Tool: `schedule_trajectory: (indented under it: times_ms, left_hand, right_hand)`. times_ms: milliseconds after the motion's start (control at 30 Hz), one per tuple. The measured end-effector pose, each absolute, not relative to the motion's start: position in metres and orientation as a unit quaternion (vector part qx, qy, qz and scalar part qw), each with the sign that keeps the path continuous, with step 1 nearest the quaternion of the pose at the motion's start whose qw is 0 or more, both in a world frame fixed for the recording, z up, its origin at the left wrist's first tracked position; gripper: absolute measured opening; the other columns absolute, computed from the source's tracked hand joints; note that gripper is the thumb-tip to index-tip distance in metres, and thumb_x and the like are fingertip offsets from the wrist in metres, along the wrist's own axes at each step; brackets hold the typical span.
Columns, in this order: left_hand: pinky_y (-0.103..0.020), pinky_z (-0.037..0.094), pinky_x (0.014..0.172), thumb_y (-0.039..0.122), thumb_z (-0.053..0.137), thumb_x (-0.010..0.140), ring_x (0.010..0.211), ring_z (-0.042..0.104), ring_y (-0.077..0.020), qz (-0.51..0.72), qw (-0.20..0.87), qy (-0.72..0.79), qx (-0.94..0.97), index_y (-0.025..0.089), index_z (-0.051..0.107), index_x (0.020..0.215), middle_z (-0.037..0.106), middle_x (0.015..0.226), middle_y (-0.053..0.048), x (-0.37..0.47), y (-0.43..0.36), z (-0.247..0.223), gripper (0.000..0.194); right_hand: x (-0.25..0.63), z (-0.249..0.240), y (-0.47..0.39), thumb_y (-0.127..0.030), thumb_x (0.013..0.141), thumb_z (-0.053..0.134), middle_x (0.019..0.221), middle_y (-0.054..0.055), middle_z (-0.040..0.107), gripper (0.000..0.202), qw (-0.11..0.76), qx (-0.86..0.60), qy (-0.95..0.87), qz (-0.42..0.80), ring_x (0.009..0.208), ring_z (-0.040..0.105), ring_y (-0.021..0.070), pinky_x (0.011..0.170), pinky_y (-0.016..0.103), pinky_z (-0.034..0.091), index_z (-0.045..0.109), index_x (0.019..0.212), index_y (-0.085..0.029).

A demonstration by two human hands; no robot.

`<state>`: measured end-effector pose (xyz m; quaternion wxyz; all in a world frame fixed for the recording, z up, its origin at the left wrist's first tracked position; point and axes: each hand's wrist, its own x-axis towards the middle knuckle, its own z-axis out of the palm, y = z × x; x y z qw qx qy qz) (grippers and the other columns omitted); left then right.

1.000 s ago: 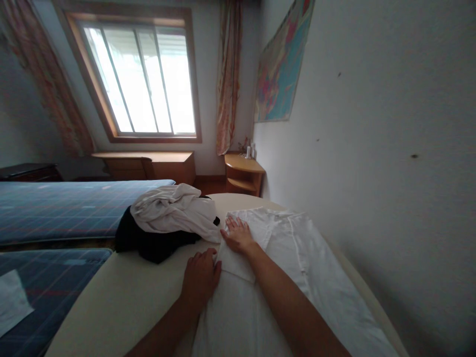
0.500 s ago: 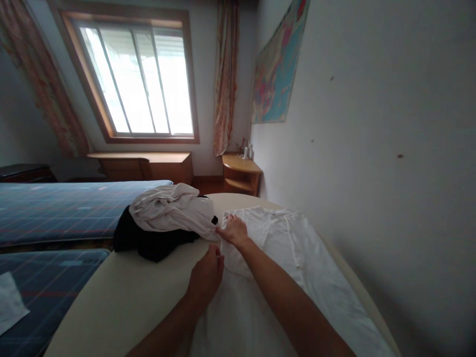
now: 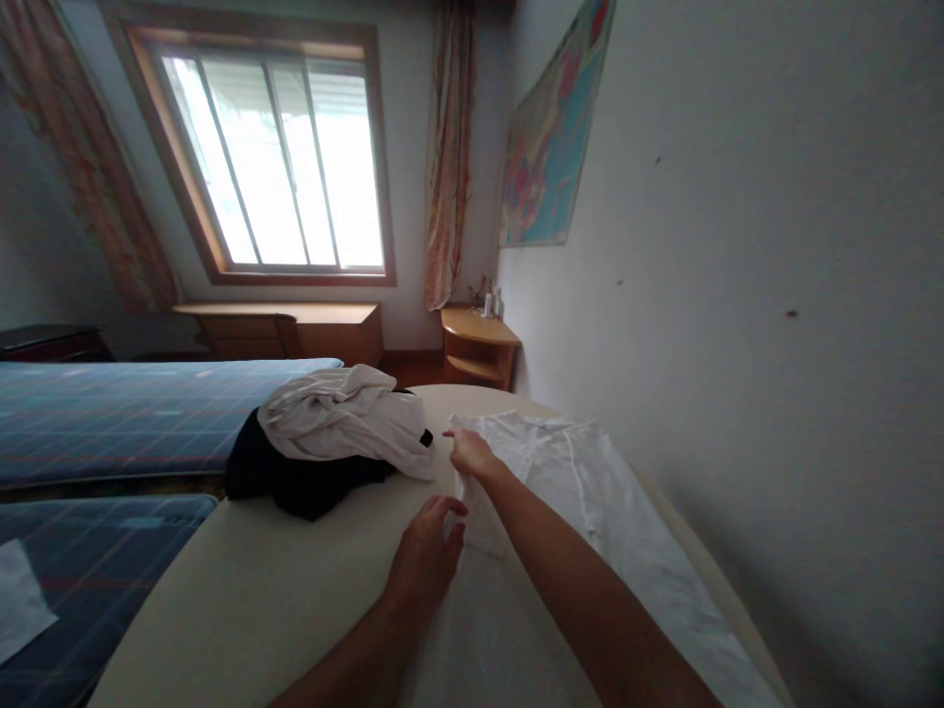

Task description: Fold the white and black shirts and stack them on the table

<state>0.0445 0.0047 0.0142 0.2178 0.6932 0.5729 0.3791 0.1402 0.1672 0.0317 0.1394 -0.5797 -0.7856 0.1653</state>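
Observation:
A white garment [image 3: 546,472] lies spread over the right part of a round cream table [image 3: 243,580]. My right hand [image 3: 472,454] is at its far left edge, fingers closed on the cloth, with the index finger pointing left. Nearer to me, my left hand [image 3: 432,546] rests beside the garment's left edge, its thumb and fingers apart and nothing visible between them. Left of both hands sits a heap of clothes, a light grey-pink one [image 3: 339,413] on top of a black one [image 3: 295,482].
Blue plaid mattresses [image 3: 147,413] stand left of the table, with a white sheet-like piece [image 3: 19,600] at the lower left. A wall runs close along the right side. Beyond the table are a corner shelf [image 3: 479,326] and a desk [image 3: 324,313] under the window.
Both hands have moved slightly right. My left hand's fingers have spread apart. The garment's left edge has shifted right, away from the clothes heap.

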Motion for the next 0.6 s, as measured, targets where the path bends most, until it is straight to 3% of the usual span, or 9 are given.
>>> schedule_trajectory:
  times_ms: [100, 300, 467, 600]
  left_hand:
    - [-0.035, 0.049, 0.096, 0.01, 0.051, 0.084, 0.105, 0.066, -0.0217, 0.391, 0.243, 0.547, 0.699, 0.02, 0.065, 0.107, 0.069, 0.114, -0.005, 0.051, 0.0, 0.014, 0.029]
    - [-0.04, 0.044, 0.108, 0.009, 0.051, 0.082, 0.122, 0.06, -0.0241, 0.377, 0.262, 0.52, 0.72, 0.019, 0.066, 0.119, 0.063, 0.134, -0.009, 0.068, -0.007, 0.016, 0.041]
    - [-0.037, 0.046, 0.106, 0.007, 0.052, 0.082, 0.119, 0.062, -0.0219, 0.355, 0.274, 0.511, 0.733, 0.022, 0.065, 0.118, 0.063, 0.136, -0.005, 0.085, -0.014, 0.02, 0.041]
    - [-0.038, 0.046, 0.106, 0.007, 0.053, 0.083, 0.118, 0.062, -0.0218, 0.341, 0.286, 0.505, 0.739, 0.024, 0.066, 0.11, 0.061, 0.138, -0.004, 0.101, -0.017, 0.025, 0.034]
  right_hand:
    - [0.157, 0.026, 0.176, -0.007, 0.082, 0.052, 0.123, 0.012, 0.071, 0.045, 0.178, -0.565, -0.778, 0.211, 0.12, 0.063, 0.0222, 0.102, 0.028, 0.045, 0.069, 0.122, -0.015]
    - [0.194, 0.018, 0.175, -0.022, 0.081, 0.06, 0.128, 0.01, 0.068, 0.054, 0.288, -0.534, -0.748, 0.269, 0.122, 0.061, 0.0247, 0.105, 0.034, 0.046, 0.06, 0.134, -0.013]
    - [0.221, 0.014, 0.169, -0.017, 0.075, 0.062, 0.128, 0.01, 0.067, 0.063, 0.353, -0.509, -0.727, 0.294, 0.113, 0.065, 0.0258, 0.101, 0.038, 0.049, 0.056, 0.138, -0.013]
    - [0.237, 0.013, 0.168, -0.012, 0.072, 0.058, 0.135, 0.012, 0.063, 0.069, 0.384, -0.5, -0.718, 0.294, 0.121, 0.06, 0.0252, 0.109, 0.039, 0.043, 0.054, 0.14, -0.013]
